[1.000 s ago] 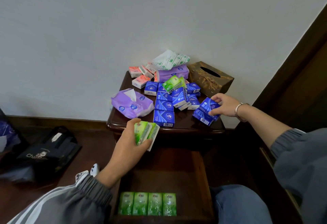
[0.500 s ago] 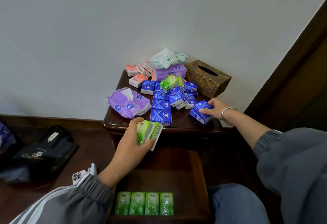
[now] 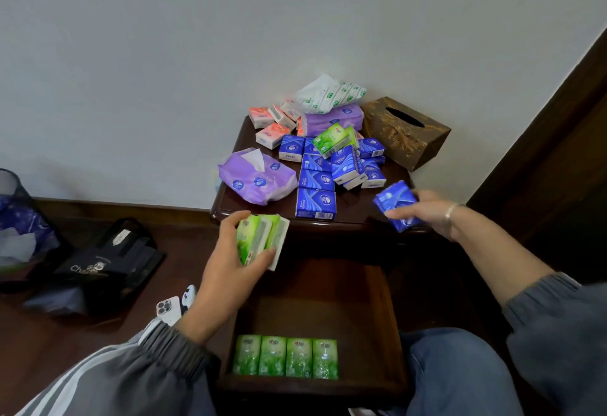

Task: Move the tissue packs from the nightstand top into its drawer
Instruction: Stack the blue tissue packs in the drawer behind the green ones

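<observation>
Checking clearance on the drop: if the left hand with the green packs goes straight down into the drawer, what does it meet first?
Probably the bare drawer floor. The left hand seems farther in than the row of four green packs at the front, so that spot looks free, though depth is uncertain.

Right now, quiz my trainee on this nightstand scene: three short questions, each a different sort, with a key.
1. True or false: the left hand holds green tissue packs.
2. Multiple choice: how many green packs lie in a row at the front of the open drawer? A) two B) four C) six
3. Fill in: the right hand grips ____ packs by the front right corner of the nightstand top.

Key
1. True; it holds them in front of the nightstand's edge, above the drawer.
2. B; the row of four sits side by side.
3. Blue; the blue packs are in its fingers.
</observation>
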Demonstrator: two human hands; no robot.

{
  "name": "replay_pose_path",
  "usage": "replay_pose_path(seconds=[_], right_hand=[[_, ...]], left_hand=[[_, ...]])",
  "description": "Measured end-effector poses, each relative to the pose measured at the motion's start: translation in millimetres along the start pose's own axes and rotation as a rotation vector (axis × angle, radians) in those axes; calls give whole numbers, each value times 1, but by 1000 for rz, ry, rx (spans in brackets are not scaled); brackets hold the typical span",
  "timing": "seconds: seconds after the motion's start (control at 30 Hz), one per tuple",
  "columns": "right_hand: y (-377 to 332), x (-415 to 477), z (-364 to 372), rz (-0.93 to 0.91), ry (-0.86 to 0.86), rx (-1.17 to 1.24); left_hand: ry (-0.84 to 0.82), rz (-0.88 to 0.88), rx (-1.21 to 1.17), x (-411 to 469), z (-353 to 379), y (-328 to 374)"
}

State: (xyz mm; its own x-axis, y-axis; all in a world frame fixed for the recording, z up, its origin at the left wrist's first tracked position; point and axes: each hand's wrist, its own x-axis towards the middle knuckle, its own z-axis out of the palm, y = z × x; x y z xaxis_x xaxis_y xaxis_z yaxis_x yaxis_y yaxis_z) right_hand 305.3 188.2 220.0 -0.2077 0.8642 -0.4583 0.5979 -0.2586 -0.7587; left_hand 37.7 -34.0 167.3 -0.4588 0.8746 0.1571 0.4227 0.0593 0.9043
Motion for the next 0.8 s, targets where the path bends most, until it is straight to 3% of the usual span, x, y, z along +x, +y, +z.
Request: replay_pose_path(seconds=[0.1, 0.23, 0.37, 0.5, 0.8], right_hand=[[31, -50, 16, -55, -285, 328], [77, -75, 91, 94, -588, 426], [100, -48, 191, 269, -506, 298], [97, -3, 259, 261, -324, 266], [119, 41, 329, 251, -259, 118]], left_hand=[[172, -82, -46, -7, -20, -29], [287, -299, -32, -15, -23, -74], [297, -445, -2, -15, -11, -105], [328, -510, -38, -9, -16, -123], [295, -528, -86, 3, -14, -138]])
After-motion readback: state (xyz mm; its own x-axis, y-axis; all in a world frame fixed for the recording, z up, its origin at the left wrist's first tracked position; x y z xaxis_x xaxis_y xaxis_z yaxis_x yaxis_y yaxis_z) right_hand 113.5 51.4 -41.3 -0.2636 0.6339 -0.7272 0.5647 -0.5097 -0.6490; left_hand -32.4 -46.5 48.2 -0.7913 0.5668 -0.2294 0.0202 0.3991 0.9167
